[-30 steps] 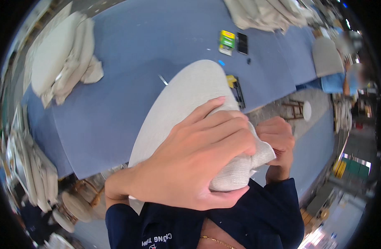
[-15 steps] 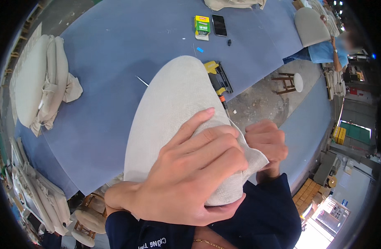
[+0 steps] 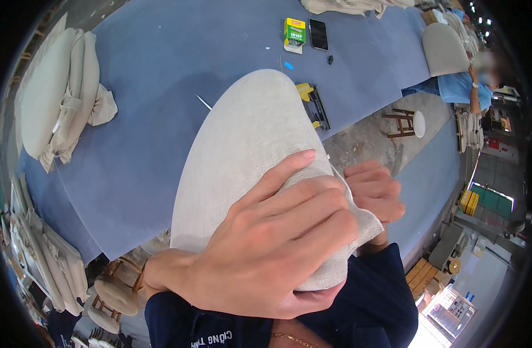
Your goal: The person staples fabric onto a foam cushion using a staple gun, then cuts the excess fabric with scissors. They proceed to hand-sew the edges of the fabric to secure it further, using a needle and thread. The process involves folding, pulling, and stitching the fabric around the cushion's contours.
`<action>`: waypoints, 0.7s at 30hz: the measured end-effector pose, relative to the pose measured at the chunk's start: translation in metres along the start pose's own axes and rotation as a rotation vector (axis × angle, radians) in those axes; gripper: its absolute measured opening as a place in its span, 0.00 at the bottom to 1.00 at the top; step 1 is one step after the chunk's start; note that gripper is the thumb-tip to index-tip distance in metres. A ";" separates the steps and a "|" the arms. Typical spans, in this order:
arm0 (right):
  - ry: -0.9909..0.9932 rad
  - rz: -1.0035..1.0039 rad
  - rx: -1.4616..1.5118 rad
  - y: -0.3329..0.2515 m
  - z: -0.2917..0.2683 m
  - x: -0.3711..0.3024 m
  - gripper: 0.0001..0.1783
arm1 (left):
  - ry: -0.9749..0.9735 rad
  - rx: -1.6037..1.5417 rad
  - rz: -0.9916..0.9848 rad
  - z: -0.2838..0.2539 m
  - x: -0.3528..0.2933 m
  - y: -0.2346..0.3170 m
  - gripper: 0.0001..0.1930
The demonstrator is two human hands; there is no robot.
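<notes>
A beige fabric-covered chair pad [image 3: 243, 139], rounded at its far end, is held tilted up in front of me. My left hand [image 3: 277, 238] is closed around its near right side, fingers across the cloth and thumb under the lower edge. A loose flap of the beige fabric [image 3: 367, 226] sticks out at the right. Beside that flap my right hand [image 3: 375, 194] is curled into a fist, gripping the fabric; its fingertips are hidden. Partly behind the pad lies a yellow and black staple gun [image 3: 314, 107]. A thin metal pointed tool [image 3: 203, 102] lies left of the pad.
On the blue table [image 3: 127, 156] are a green and yellow box [image 3: 294, 36], a phone [image 3: 319, 35] and a blue strip [image 3: 288, 66]. Stacked covered pads [image 3: 60, 95] stand left. A stool [image 3: 406, 123] is on the floor right; another person [image 3: 460, 87] works beyond.
The view has shifted slightly, so the table items appear farther right. Both hands keep their hold on the chair pad and its fabric; the right hand has turned a little.
</notes>
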State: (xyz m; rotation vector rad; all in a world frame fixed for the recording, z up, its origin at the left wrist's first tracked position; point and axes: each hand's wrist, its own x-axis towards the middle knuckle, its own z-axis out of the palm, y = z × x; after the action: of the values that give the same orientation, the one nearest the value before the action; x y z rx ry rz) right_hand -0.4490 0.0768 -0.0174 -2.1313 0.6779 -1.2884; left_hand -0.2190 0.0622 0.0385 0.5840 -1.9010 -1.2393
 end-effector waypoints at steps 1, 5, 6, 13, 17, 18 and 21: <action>-0.035 0.005 -0.029 0.000 -0.003 -0.001 0.18 | 0.008 0.007 -0.006 0.001 -0.001 -0.001 0.20; 0.003 0.000 -0.018 -0.001 -0.003 0.002 0.13 | 0.001 -0.001 0.008 0.002 0.003 -0.001 0.20; 0.020 -0.013 0.010 0.004 0.001 -0.001 0.10 | -0.010 -0.010 0.013 0.002 0.004 0.000 0.20; -0.021 0.108 -0.207 -0.015 -0.007 0.004 0.14 | 0.014 0.037 -0.010 -0.002 -0.001 -0.001 0.20; -0.021 0.099 -0.320 -0.027 -0.010 0.006 0.13 | 0.029 0.040 0.000 -0.003 0.002 0.000 0.20; 0.016 0.095 -0.303 -0.025 -0.002 0.005 0.13 | 0.035 0.051 0.001 -0.002 0.001 0.000 0.20; 0.021 0.066 -0.311 -0.027 0.001 0.007 0.14 | 0.054 0.070 0.000 -0.005 -0.006 0.003 0.20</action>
State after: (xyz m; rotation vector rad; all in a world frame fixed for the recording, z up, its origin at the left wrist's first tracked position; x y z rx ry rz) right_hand -0.4421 0.0922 0.0050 -2.3186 1.0049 -1.2366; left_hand -0.2108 0.0652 0.0399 0.6485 -1.9054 -1.1496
